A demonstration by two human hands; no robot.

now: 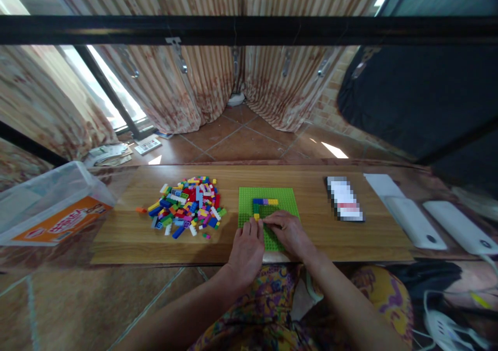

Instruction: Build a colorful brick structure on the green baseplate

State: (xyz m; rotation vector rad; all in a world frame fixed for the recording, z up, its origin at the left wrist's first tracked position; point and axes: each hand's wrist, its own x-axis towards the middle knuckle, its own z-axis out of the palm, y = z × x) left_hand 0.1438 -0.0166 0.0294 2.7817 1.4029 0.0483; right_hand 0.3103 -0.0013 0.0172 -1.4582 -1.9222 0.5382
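A green studded baseplate lies on the wooden board. On it, a row of blue bricks, a purple brick and yellow bricks runs sideways. Dark green bricks lead from its left end towards a yellow brick near my fingertips. My left hand rests over the plate's front left part, its fingers stretched forward beside that yellow brick. My right hand leans over the plate from the right, fingertips pinched together close to the left hand. Whatever they hold is too small or hidden.
Left of the plate lies a heap of mixed toy bricks. A clear plastic box with an orange label stands further left. On the right are a phone and white devices. A black bar crosses above.
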